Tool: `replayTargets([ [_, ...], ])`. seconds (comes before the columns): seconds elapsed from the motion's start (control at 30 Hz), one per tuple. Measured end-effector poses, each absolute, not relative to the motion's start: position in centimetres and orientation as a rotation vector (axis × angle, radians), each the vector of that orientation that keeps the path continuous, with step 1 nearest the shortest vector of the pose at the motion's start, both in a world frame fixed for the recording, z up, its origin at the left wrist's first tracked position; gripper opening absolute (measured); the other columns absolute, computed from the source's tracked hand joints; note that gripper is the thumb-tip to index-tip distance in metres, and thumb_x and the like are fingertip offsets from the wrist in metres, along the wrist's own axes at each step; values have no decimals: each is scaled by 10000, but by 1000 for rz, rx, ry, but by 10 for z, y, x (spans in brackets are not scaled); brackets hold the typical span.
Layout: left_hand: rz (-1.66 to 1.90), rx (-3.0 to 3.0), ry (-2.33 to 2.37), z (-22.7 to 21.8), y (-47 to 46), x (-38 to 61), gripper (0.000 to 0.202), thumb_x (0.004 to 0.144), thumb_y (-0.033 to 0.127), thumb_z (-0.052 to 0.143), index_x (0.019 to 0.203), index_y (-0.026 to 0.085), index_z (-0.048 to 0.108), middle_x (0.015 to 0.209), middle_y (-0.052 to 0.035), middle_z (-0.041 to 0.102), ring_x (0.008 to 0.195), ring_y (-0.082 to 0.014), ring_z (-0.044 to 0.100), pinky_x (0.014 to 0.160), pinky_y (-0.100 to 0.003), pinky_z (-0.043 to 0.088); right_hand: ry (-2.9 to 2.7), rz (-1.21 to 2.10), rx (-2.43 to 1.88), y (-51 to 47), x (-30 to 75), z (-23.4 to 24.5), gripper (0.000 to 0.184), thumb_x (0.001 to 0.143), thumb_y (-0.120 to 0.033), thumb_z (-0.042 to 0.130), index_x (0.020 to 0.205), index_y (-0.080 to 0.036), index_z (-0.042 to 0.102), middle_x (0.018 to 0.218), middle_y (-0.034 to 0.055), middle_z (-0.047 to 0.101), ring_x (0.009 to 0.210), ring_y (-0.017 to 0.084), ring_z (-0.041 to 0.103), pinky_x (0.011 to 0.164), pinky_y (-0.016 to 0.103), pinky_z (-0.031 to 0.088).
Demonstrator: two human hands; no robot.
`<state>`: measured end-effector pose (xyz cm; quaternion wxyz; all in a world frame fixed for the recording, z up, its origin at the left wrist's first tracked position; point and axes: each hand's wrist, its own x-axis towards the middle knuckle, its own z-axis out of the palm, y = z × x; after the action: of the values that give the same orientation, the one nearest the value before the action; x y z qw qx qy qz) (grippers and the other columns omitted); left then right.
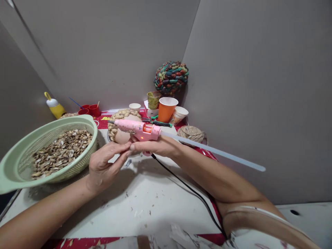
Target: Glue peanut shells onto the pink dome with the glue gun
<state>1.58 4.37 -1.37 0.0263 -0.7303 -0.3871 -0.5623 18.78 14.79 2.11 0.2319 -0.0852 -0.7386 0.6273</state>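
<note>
My right hand (159, 147) is wrapped around the handle of a pink hot glue gun (129, 126). Its nozzle points left, and a long translucent glue stick (220, 150) sticks out of its back end. My left hand (105, 166) is closed in a pinch, its fingertips meeting those of my right hand below the gun. Anything between these fingertips is too small or hidden to make out. Just behind the gun sits a pale round form (124, 136), partly covered with rows of shell pieces (121, 114); the gun and hands hide some of it.
At left stands a green colander (89, 148) with many shell pieces (62, 152). Behind are a yellow bottle (57, 110), red cups (94, 110), an orange cup (168, 110), pliers (162, 123), twine (192, 133) and a colourful ball (171, 77). A black cord (186, 188) crosses the white table (124, 211).
</note>
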Motion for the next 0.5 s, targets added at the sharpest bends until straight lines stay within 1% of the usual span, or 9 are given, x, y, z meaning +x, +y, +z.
replayTargets([
  [0.07,-1738,-2220,-1229,-11,40,12,224,854,77,710,1022,218,755,893,-26,795,751,-137,721,690,-252,566,-2014,1780,-287,145,189,27,216,798,-334,729,787,-181,577,701,-33,553,569,72,466,415,155,343],
  [0.17,-1709,-2138,-1513,-8,30,4,59,906,181,676,934,190,727,794,-13,757,665,-122,683,648,-238,533,-1991,1814,-371,142,193,37,212,753,-336,752,835,-171,647,806,18,648,656,99,557,421,156,333],
  [0.2,-1700,-2122,-1617,-7,25,0,70,931,219,644,915,186,704,759,-7,735,642,-120,668,636,-238,523,-1978,1799,-400,142,195,39,221,745,-340,756,854,-168,672,819,26,665,671,105,570,430,159,335],
  [0.27,-1662,-2127,-1741,-3,14,-6,183,979,265,559,838,188,647,686,9,677,602,-115,628,617,-234,499,-1923,1724,-444,143,199,43,236,738,-352,762,867,-162,704,802,32,684,666,108,578,451,174,349],
  [0.37,-1493,-2240,-1820,9,0,-18,399,1019,308,442,657,196,565,572,25,567,527,-102,541,568,-220,446,-1837,1600,-458,148,207,46,214,750,-350,763,808,-153,702,774,44,707,647,113,597,487,204,398],
  [0.43,-1340,-2374,-1959,19,-7,-29,491,1020,359,411,573,199,534,508,29,506,470,-99,483,508,-213,403,-1811,1565,-439,150,213,48,210,766,-345,767,755,-157,673,769,44,713,644,115,610,511,217,426],
  [0.5,-1129,-2567,-2214,23,-20,-42,525,1006,413,419,536,202,521,476,31,480,437,-102,450,462,-206,379,-1804,1552,-415,149,218,50,251,772,-356,783,705,-168,630,767,37,709,645,116,613,519,223,440],
])
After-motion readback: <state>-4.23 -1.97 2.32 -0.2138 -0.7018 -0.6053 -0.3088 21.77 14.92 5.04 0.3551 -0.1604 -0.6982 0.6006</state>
